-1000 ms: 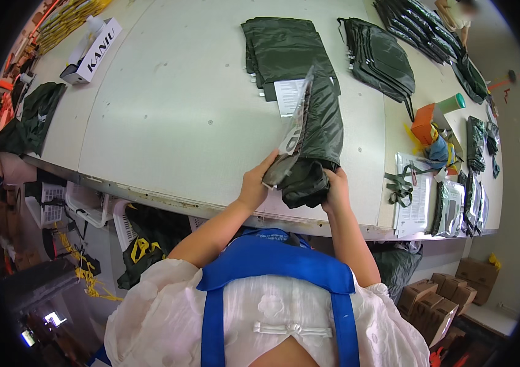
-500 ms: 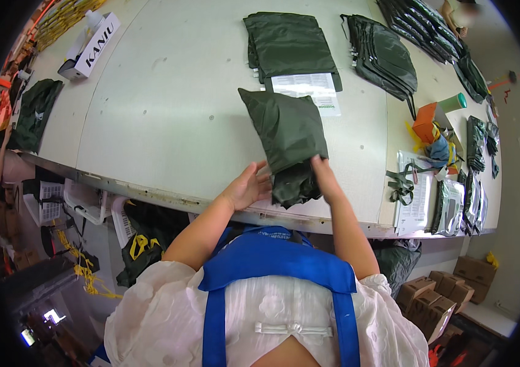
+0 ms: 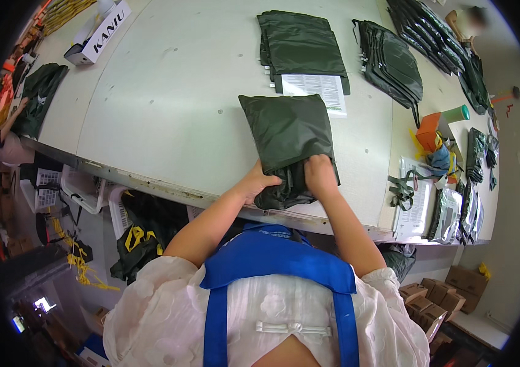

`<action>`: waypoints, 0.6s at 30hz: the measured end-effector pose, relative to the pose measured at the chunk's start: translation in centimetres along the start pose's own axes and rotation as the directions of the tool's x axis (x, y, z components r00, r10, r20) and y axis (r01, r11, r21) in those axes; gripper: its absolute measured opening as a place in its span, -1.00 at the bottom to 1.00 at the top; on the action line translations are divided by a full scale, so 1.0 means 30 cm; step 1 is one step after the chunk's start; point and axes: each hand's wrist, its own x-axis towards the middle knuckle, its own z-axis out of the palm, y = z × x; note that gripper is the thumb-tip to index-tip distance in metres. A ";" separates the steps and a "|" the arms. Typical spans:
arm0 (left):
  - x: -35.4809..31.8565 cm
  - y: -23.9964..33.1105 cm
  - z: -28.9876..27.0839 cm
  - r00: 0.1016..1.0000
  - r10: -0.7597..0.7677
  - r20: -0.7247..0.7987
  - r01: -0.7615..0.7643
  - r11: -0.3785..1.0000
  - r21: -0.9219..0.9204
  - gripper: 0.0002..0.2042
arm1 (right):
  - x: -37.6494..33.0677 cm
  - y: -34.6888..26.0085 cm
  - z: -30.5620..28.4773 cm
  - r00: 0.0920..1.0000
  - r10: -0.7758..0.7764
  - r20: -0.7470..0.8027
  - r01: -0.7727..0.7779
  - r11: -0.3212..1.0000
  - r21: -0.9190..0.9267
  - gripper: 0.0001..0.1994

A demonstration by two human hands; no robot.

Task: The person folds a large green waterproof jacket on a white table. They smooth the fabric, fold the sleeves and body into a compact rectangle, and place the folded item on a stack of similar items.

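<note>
Both hands have moved in closer. Half a second ago the left hand (image 3: 258, 183) was spread open, and now it holds the left side of a crumpled dark bundle (image 3: 284, 192), thumb on top. The right hand (image 3: 320, 174) has gone from the right edge of a flat, dark green shiny cloth pouch (image 3: 290, 129) to its near end. Its fingers are curled together, but the tips are tucked away, so I cannot tell if they pinch the cloth.

The pouch lies over the near part of a big pale table (image 3: 168, 134), with the bundle sticking out at six o'clock. I think the step in hand is sorting out that near end. It seems to call for the left hand to keep the bundle steady while the right hand works the pouch's edge, gently, so the thin cloth doesn't bunch up.

Now the writing, going round the pouch like a clock. At ten o'clock, a long white open box (image 3: 102, 38) has big black letters on its side. Just past twelve, a white paper sheet (image 3: 318, 90) with tiny lines of print pokes out from a neat dark green stack of flat pouches (image 3: 304, 46). At four o'clock is another white printed sheet (image 3: 410, 220); its print is too small to read.
</note>
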 end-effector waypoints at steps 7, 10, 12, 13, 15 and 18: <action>-0.027 -0.026 -0.068 0.997 -0.083 -0.009 0.082 0.995 -0.058 -0.19 | 0.041 -0.064 -0.002 1.000 0.013 -0.018 -0.012 0.998 0.054 -0.53; -0.028 -0.007 -0.071 0.996 -0.086 0.018 0.088 0.986 -0.144 -0.20 | 0.091 -0.044 0.022 0.999 0.036 0.011 -0.038 0.956 0.291 -0.52; -0.038 0.009 -0.045 0.995 -0.102 0.008 0.100 0.953 -0.288 -0.22 | 0.098 -0.004 0.087 0.996 0.079 0.038 -0.087 0.925 0.369 -0.52; -0.029 0.004 -0.037 0.998 -0.058 0.005 0.058 0.983 -0.175 -0.22 | 0.094 -0.018 0.112 0.999 0.041 -0.034 -0.027 0.944 0.329 -0.52; -0.010 -0.009 -0.027 1.000 0.025 0.014 -0.026 0.998 0.060 -0.22 | 0.074 -0.070 0.159 0.984 -0.041 -0.174 0.082 0.968 0.238 -0.50; -0.004 -0.043 -0.058 0.999 -0.040 -0.031 0.039 0.999 -0.009 -0.20 | 0.117 -0.046 0.137 0.998 -0.060 0.000 0.059 0.984 0.170 -0.48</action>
